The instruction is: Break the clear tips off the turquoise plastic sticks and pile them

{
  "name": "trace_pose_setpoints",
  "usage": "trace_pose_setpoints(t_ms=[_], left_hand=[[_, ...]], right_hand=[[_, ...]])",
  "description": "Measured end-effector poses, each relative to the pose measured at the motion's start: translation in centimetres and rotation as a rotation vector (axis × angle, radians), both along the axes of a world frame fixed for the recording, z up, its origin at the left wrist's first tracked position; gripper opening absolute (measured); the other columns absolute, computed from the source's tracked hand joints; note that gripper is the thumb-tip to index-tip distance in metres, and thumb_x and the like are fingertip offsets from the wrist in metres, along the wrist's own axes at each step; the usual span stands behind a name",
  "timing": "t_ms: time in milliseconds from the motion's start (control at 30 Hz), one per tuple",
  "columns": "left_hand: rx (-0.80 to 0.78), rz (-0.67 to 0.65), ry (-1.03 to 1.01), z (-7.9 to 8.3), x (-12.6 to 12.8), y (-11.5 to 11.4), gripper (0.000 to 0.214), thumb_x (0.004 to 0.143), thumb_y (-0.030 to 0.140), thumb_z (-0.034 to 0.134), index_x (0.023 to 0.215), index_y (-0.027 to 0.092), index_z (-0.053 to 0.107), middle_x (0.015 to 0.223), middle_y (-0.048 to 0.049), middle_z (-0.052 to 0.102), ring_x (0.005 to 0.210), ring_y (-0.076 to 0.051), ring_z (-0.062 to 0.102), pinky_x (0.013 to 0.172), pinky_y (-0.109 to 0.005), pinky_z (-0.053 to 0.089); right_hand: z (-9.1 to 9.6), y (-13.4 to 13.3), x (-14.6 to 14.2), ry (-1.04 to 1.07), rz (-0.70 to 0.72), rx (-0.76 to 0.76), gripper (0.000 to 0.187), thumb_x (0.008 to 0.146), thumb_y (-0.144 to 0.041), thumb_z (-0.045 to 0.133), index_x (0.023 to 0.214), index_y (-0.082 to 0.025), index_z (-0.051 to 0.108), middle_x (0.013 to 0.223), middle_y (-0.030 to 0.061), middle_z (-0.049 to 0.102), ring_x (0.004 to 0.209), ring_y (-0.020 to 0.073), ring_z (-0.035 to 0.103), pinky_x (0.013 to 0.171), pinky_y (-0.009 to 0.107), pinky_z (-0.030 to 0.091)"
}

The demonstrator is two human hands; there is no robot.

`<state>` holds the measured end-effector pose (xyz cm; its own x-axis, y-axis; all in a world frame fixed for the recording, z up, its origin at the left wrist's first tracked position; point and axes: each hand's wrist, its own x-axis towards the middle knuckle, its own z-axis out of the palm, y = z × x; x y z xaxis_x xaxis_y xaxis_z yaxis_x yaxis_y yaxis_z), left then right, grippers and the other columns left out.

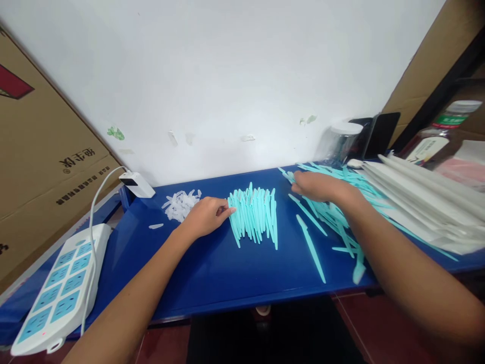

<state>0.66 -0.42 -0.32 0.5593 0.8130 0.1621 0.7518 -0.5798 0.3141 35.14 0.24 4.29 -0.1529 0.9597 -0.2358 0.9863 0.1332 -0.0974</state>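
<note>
A row of slim turquoise eyebrow razors (pixel 253 215) lies side by side on the blue table, handles toward me. At the row's left end, my left hand (pixel 208 215) has thumb and fingertips pinched together on the outermost razor's upper end. Just behind that hand is a heap of small translucent white caps (pixel 180 205), one of them apart to the left. Over a loose pile of turquoise razors (pixel 333 217) on the right, my right hand (pixel 314 186) curls its fingers down; what they grip is partly hidden and blurred. One razor (pixel 311 248) lies separately before the pile.
A white power strip (pixel 71 278) with a cable and a small white device (pixel 137 184) are at left, beside a cardboard box (pixel 45 151). At right are stacked white packets (pixel 424 202), a lidded clear jar (pixel 343 144) and a bottle (pixel 435 134). A white wall (pixel 235 76) stands behind.
</note>
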Motion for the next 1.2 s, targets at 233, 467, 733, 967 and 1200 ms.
trace_pose_setpoints(t_ms=[233, 467, 733, 967, 1200], left_hand=[[0.058, -0.002, -0.033, 0.2, 0.0, -0.1, 0.047, 0.103, 0.050, 0.053, 0.067, 0.020, 0.049, 0.059, 0.0015, 0.052, 0.055, -0.014, 0.046, 0.056, -0.030, 0.029], [0.193, 0.072, -0.260, 1.1, 0.5, -0.8, 0.035, 0.103, 0.050, 0.054, 0.087, 0.020, 0.066, 0.061, 0.0039, 0.053, 0.055, -0.013, 0.048, 0.060, -0.028, 0.035], [0.056, -0.058, -0.353, 1.4, 1.8, -2.3, 0.031, 0.107, 0.047, 0.050, 0.097, 0.019, 0.060, 0.064, 0.0059, 0.048, 0.055, -0.011, 0.044, 0.058, -0.027, 0.034], [0.071, -0.115, -0.333, 1.2, 2.3, -2.5, 0.044, 0.110, 0.042, 0.042, 0.072, 0.020, 0.037, 0.063, 0.0045, 0.035, 0.057, -0.011, 0.035, 0.059, -0.030, 0.029], [0.101, -0.038, -0.375, 1.6, 1.4, -1.9, 0.047, 0.110, 0.045, 0.038, 0.070, 0.020, 0.036, 0.064, 0.0037, 0.034, 0.059, -0.012, 0.034, 0.060, -0.031, 0.027]], right_hand=[[0.3, 0.2, 0.0, 0.150, 0.027, 0.272, 0.022, 0.105, -0.041, 0.035, 0.105, -0.019, 0.038, 0.075, 0.0088, 0.058, 0.061, 0.0228, 0.047, 0.059, 0.036, 0.029], [1.0, -1.3, -2.5, 0.570, 0.272, 0.265, 0.032, 0.109, -0.052, 0.030, 0.104, -0.023, 0.040, 0.086, 0.0060, 0.058, 0.071, 0.0205, 0.052, 0.066, 0.033, 0.038], [-1.2, -3.3, -7.2, 0.730, 0.572, -0.014, 0.034, 0.109, -0.053, 0.043, 0.103, -0.021, 0.050, 0.078, 0.0011, 0.061, 0.067, 0.0170, 0.056, 0.064, 0.029, 0.038], [-1.3, -3.4, -7.6, 0.787, 0.572, -0.024, 0.035, 0.108, -0.050, 0.047, 0.089, -0.021, 0.052, 0.070, -0.0004, 0.063, 0.063, 0.0152, 0.056, 0.066, 0.029, 0.038], [-1.4, -2.5, -6.8, 0.746, 0.547, 0.152, 0.043, 0.109, -0.053, 0.041, 0.080, -0.022, 0.044, 0.073, -0.0013, 0.048, 0.065, 0.0143, 0.043, 0.065, 0.029, 0.031]])
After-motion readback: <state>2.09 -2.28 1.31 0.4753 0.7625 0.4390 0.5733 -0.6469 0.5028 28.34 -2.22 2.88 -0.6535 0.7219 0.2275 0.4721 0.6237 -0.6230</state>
